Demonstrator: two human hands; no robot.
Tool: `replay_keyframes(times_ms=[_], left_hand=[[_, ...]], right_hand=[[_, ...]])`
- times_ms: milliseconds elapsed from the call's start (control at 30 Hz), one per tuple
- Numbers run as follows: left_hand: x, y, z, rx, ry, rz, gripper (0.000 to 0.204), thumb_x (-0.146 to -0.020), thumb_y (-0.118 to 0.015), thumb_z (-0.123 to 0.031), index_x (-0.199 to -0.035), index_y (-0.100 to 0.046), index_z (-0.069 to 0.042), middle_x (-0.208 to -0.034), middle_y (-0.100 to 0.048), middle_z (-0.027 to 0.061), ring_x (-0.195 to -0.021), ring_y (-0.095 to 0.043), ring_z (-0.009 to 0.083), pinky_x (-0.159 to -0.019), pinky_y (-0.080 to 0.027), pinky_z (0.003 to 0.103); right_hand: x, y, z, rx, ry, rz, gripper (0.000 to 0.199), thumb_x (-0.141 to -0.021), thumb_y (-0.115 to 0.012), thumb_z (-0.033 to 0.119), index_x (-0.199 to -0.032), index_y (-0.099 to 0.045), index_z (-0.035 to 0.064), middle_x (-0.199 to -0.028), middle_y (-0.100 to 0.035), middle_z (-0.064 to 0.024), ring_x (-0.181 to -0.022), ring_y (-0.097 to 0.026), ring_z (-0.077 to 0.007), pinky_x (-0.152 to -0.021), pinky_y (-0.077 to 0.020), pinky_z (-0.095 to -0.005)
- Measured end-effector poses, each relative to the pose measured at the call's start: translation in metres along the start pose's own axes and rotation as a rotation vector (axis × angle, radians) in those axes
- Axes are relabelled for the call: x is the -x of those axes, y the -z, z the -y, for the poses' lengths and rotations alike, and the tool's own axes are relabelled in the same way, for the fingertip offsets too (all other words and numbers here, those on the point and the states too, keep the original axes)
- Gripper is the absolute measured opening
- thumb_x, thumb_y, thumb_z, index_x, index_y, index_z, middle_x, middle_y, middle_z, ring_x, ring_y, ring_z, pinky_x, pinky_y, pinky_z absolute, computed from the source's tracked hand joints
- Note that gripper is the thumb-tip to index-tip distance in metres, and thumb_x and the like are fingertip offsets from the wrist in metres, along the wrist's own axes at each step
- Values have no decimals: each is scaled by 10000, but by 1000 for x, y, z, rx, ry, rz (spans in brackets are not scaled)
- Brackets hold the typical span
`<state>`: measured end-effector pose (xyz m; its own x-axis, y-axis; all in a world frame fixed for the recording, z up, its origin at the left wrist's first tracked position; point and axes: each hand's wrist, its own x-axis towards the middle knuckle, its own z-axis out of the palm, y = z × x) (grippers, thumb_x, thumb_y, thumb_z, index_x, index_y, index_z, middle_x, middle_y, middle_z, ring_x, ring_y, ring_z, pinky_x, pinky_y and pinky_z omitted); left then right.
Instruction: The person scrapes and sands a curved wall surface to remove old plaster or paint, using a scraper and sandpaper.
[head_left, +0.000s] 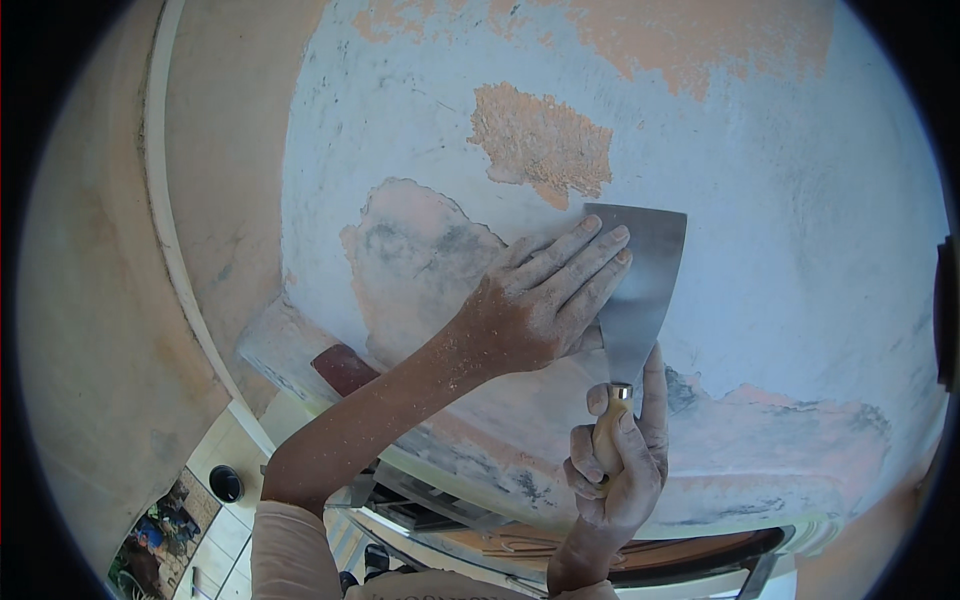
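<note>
Scraping old paint from a wall, seen from a head camera looking at the person's own two hands. The right hand [615, 455] has its fingers curled shut around the pale wooden handle of a wide metal scraper [640, 290], with the forefinger stretched up along the neck. The left hand [535, 305] lies flat, fingers straight and close together, pressing on the left part of the blade. The blade rests against the wall [800, 230], its broad top edge just below a rough orange patch [545, 145] where the pale blue-white coat is already gone. To the left of the hands, a larger pinkish bare area [420, 260] with grey smudges shows through. A dark red strip [345, 368] sits on a ledge beneath the left forearm.

Judging by the stripped patches, the work appears to be mid-way, with much pale coating left on the right. The next move likely calls for a firm upward push, keeping the blade at a low angle so its edge slides under the paint rather than gouging the plaster.
</note>
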<state>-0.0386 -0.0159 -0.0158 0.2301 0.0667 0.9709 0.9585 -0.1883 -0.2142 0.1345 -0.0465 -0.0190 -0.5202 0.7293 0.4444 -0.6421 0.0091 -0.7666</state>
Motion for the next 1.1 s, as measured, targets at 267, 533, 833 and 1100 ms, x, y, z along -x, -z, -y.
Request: replay_keyframes(times_ms=[267,533,833,1100], left_hand=[[-5,2,0,17,76,-13,533,-803,-574,-394,-1173,-550,-11,-1218,-557,151,-1164,-515,286,-885,-453,372],[-6,10,-3,-97,30,45,479,-810,-563,-325,-1171,-550,-10,-1222,-558,147,-1155,-523,282,-858,-450,376],[-7,11,4,-32,3,26,515,-812,-571,-372,-1184,-541,-17,-1239,-545,141,-1176,-504,275,-874,-434,382],[-9,8,11,59,18,-11,577,-720,-648,-377,-1184,-549,-49,-1253,-542,108,-1186,-498,262,-892,-432,385]], right_hand=[[-1,-9,12,233,23,-40,633,-872,-496,70,-1403,-169,-37,-877,-551,-127,-412,-382,-17,-298,-252,-152],[-5,-5,16,129,5,59,591,-888,-421,17,-1410,-147,-28,-938,-522,-143,-414,-382,-11,-289,-252,-155],[1,-20,7,102,3,0,598,-913,-431,49,-1429,-130,28,-941,-523,-119,-431,-379,-18,-306,-265,-159],[0,-8,-12,139,69,41,586,-925,-415,48,-1432,-121,38,-975,-507,-111,-444,-366,-18,-327,-275,-160]])
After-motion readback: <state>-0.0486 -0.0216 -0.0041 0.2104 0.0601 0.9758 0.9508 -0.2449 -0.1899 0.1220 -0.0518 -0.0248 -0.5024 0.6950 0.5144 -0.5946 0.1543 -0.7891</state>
